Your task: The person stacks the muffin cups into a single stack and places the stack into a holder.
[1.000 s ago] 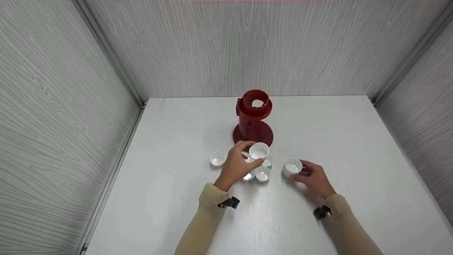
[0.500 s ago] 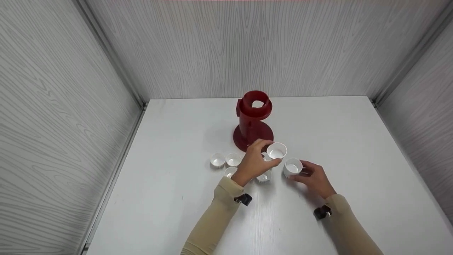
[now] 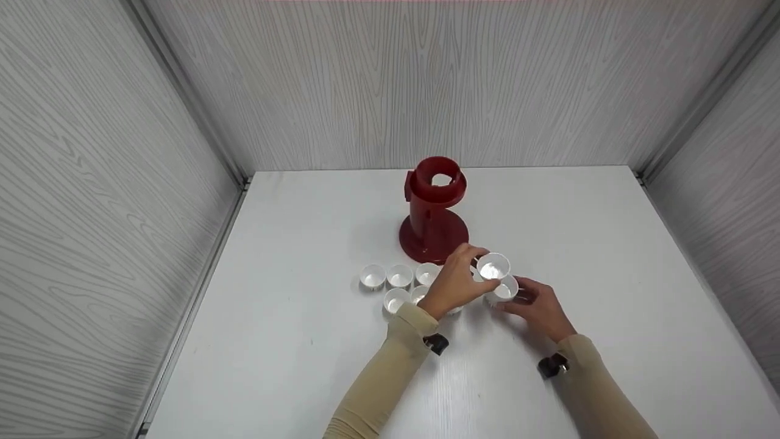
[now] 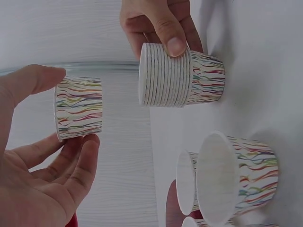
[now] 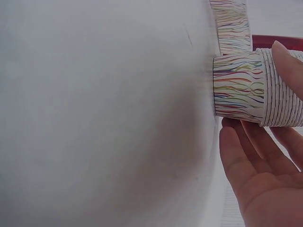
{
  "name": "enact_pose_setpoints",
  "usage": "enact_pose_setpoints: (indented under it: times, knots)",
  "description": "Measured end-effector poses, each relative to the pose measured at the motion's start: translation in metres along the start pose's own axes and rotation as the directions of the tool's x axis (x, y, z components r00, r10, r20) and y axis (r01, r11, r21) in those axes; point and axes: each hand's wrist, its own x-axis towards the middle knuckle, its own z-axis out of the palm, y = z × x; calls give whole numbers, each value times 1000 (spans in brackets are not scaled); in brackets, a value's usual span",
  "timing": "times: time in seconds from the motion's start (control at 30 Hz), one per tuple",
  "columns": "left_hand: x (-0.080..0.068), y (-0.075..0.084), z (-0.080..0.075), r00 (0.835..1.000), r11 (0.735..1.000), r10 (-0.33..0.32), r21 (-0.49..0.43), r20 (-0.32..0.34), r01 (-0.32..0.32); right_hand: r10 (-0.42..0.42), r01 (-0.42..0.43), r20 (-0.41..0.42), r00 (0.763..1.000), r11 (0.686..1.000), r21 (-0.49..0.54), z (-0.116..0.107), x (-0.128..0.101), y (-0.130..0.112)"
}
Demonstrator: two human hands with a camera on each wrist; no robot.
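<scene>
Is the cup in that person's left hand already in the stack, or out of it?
Out: the single cup is apart from the stack.

Head view: high, looking forward and down over the white surface [image 3: 304, 341], taking in both forearms, the red stand [image 3: 434, 210] and the grey walls. Left wrist view: very close, rolled sideways, looking past the left hand [image 4: 42, 189] at the stack of cups [image 4: 180, 75]. Right wrist view: equally close, low along the surface. All three share that stack.

Lab-type test booth: grey woodgrain wall panels [image 3: 390, 79], white table [image 3: 304, 341].
</scene>
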Motion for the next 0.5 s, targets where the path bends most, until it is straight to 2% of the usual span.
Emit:
enact_pose_setpoints:
  times: [0.37,0.5]
  knots:
    - [7,3,19,995,998,-58,9,81,58,-1,1,5,1000,1000,0,0,1,0]
    - [8,2,24,994,998,-62,24,94,60,-20,21,10,1000,1000,-20,-1,1,-2]
